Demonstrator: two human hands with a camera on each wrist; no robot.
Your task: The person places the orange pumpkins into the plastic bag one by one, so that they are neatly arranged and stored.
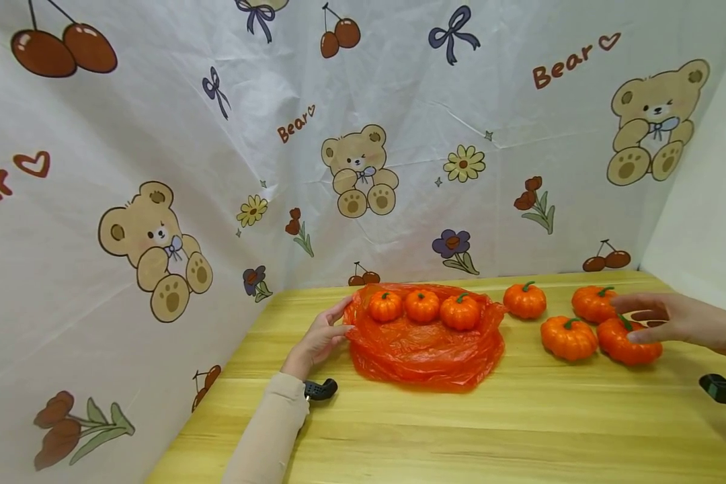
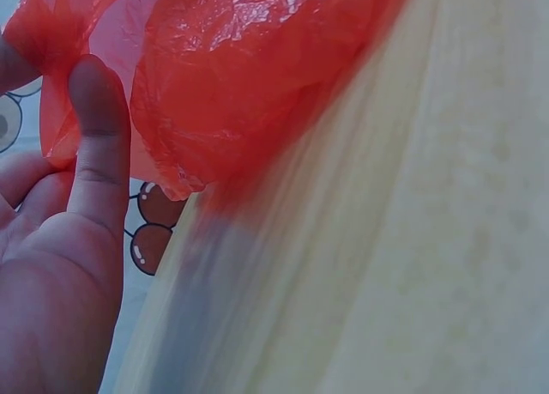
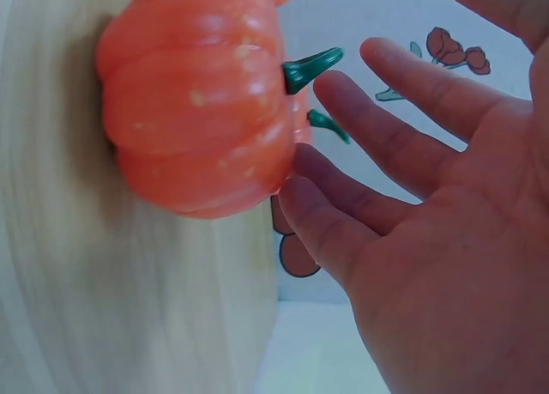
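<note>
A red plastic bag [image 1: 423, 359] lies spread on the table with three small orange pumpkins [image 1: 422, 306] in it. My left hand [image 1: 319, 341] pinches the bag's left edge between thumb and fingers; in the left wrist view the thumb [image 2: 99, 145] presses against the red film. At the right, my right hand [image 1: 680, 321] hovers over the nearest right pumpkin [image 1: 632, 346], fingers spread and nearly straight. In the right wrist view the fingertips are close to the pumpkin [image 3: 197, 102] and its green stem [image 3: 313, 69]; whether they touch it I cannot tell.
Three more pumpkins stand beside it: one near the bag [image 1: 525, 301], one behind [image 1: 593, 304] and one in front [image 1: 569, 338]. The wooden table [image 1: 460, 437] ends at a cloth backdrop [image 1: 399, 235] printed with bears. At the right rises a white wall [image 1: 702, 222].
</note>
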